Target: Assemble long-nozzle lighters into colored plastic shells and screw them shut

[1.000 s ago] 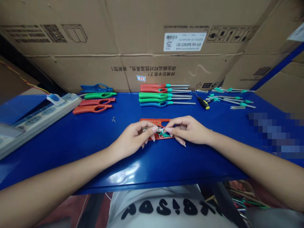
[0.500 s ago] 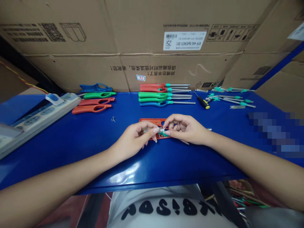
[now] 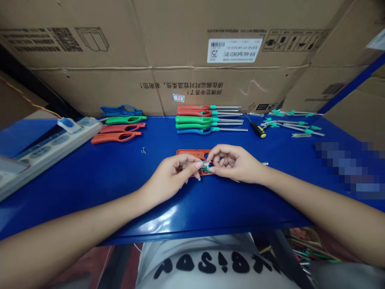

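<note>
My left hand (image 3: 174,170) is closed around a small clear-and-metallic cylinder (image 3: 203,164), like a lighter's fuel tank, lying sideways between thumb and fingers. At its right end, my right hand (image 3: 231,162) is curled, thumb and fingertips pinched by a thin white tube or wire (image 3: 209,163); the fingers partly hide what they grip. Under both hands lie orange lighter shell halves (image 3: 192,152) with a teal-green part (image 3: 205,170) inside the nearer one. A metal rod tip (image 3: 265,163) shows past my right wrist.
Lighters with metal rods (image 3: 210,120) are stacked at the back. Lighter handles (image 3: 118,137) lie left, near small screws (image 3: 143,150) and a power strip (image 3: 51,150). A screwdriver (image 3: 258,129) and teal-tipped rods (image 3: 297,125) lie right. Cardboard (image 3: 168,52) stands behind the blue table (image 3: 99,188).
Both hands stay almost in place. The cylinder and the fingertips around its right end have shifted very slightly; nothing has been let go.
</note>
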A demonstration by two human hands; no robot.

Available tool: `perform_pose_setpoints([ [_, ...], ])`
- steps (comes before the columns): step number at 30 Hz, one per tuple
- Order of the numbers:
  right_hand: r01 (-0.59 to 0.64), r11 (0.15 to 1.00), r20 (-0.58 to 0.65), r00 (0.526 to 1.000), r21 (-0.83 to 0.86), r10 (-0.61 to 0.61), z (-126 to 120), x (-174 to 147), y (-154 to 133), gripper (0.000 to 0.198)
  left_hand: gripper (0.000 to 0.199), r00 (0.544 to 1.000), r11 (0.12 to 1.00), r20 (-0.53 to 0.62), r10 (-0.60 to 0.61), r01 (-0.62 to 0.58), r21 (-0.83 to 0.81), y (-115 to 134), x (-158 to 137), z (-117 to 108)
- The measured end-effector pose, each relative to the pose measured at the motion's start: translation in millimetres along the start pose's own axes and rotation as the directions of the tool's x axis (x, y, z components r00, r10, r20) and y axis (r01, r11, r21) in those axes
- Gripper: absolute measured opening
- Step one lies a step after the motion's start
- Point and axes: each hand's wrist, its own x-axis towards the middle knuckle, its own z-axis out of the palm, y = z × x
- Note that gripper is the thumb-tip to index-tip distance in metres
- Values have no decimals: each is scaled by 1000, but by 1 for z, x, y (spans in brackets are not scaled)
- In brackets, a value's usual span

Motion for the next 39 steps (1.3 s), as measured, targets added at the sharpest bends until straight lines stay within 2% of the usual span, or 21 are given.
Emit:
perform_pose_setpoints([
  [6,-67,990,10,998,125,66,-3,1,-2,26,35,997,994,-56,-59,54,-90,0,1,-1],
  [11,-55,984,72,996,169,44,-7,1,0,27,36,995,994,-84,-47,38,-107,-2,2,-2],
  [17,-34,994,73,997,100,27,-7,1,3,30,31,996,993,-65,-59,52,-106,0,2,-4],
  [21,-30,999,18,999,26,29,-6,2,2,31,29,997,994,-47,-59,55,-95,1,1,-4],
  [26,29,1000,-49,998,-8,-29,-5,3,-3,22,28,997,994,-40,-66,63,-85,1,1,-4],
  [39,16,1000,-37,999,-20,-17,-6,3,-4,22,28,996,993,-39,-86,83,-80,-4,1,-5],
])
